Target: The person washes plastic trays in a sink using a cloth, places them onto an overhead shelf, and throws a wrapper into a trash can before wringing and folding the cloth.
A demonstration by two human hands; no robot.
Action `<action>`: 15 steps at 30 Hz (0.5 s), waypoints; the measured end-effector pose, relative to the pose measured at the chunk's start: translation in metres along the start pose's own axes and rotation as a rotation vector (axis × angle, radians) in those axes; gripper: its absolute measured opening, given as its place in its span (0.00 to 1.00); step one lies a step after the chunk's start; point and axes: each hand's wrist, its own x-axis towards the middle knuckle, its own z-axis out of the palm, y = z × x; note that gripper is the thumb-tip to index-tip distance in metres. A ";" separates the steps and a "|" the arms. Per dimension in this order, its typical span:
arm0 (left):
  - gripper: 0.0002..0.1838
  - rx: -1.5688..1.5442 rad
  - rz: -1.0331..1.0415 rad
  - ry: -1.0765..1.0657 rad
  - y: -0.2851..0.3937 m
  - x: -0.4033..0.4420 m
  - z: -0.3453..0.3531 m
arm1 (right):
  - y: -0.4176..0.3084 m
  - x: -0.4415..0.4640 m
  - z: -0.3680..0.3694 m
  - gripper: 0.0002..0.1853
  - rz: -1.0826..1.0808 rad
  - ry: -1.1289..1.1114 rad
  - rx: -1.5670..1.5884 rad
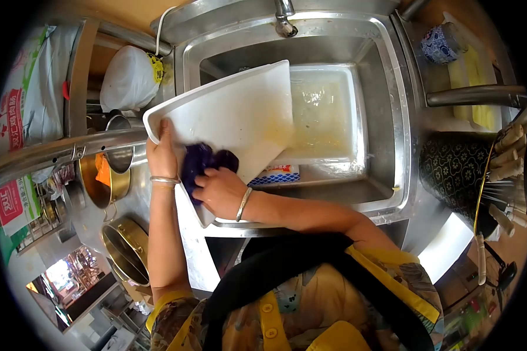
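Note:
My left hand [162,153] grips the left wall of a white plastic tub [228,102], which is tilted over the sink [386,193]. In my right hand [222,190] is a bunched dark purple cloth [198,164], pressed against the inside of the tub near its lower left end. The fingers of that hand are curled on the cloth and partly hidden by it. Behind the tilted tub, a second white tub [357,117] lies in the sink with cloudy yellowish water in it. A blue-and-white packet [278,174] shows below the tilted tub's lower edge.
A metal faucet [285,24] hangs over the sink's far side. At left are a white plastic bag [129,79], metal rails and brass-coloured pots [125,243]. At right stand a dark patterned container [454,169], several wooden-handled utensils [509,158] and a blue-and-white jar [440,44].

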 end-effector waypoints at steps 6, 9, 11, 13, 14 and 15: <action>0.23 0.032 -0.097 0.097 -0.023 -0.003 0.012 | 0.057 -0.024 0.005 0.09 0.232 -0.109 -0.191; 0.22 -0.054 -0.139 0.047 -0.025 0.005 -0.002 | 0.121 -0.037 0.004 0.11 0.474 -0.224 -0.305; 0.22 -0.057 -0.170 0.040 -0.026 0.009 -0.010 | 0.162 -0.044 0.008 0.12 0.606 -0.302 -0.368; 0.23 -0.127 -0.127 0.054 -0.029 0.011 -0.014 | 0.185 -0.041 0.010 0.13 0.679 -0.330 -0.394; 0.23 -0.128 -0.125 0.053 -0.029 0.009 -0.015 | 0.190 -0.040 0.012 0.13 0.661 -0.308 -0.459; 0.23 -0.139 -0.132 0.046 -0.027 0.008 -0.017 | 0.188 -0.038 0.010 0.13 0.644 -0.285 -0.523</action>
